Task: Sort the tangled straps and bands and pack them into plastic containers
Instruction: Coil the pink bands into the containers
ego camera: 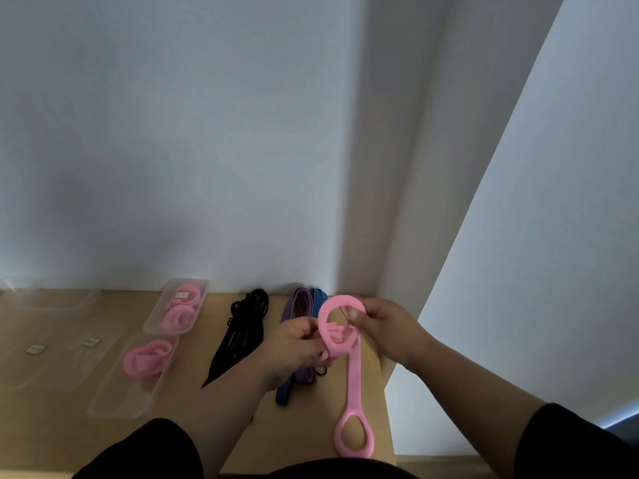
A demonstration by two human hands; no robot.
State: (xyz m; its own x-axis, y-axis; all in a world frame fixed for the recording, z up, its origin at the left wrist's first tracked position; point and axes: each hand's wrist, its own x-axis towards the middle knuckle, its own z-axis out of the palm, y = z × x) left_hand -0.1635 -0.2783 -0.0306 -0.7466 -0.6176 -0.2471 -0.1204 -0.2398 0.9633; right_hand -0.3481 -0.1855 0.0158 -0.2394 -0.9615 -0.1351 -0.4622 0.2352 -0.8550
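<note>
Above the right part of the wooden table (193, 402), I am seeing both hands working on one pink strap (353, 368). My right hand (382, 323) is pinching the far side of its upper loop between thumb and fingers, and my left hand (299, 344) is gripping the left side of the same loop with curled fingers. The rest of the strap is hanging down toward me, and its lower loop is lying near the table's near right corner.

Under the hands, a bundle of purple and blue bands (304, 305) is lying on the table. Just left of it, black straps (240, 333) are lying in a long heap.

Further left, two clear plastic containers are standing. The far container (152, 323) is holding two rolled pink straps, and the near container (114, 402) is holding one rolled pink strap. At the far left, more clear containers or lids (52, 344) are lying; I cannot tell which they are.
</note>
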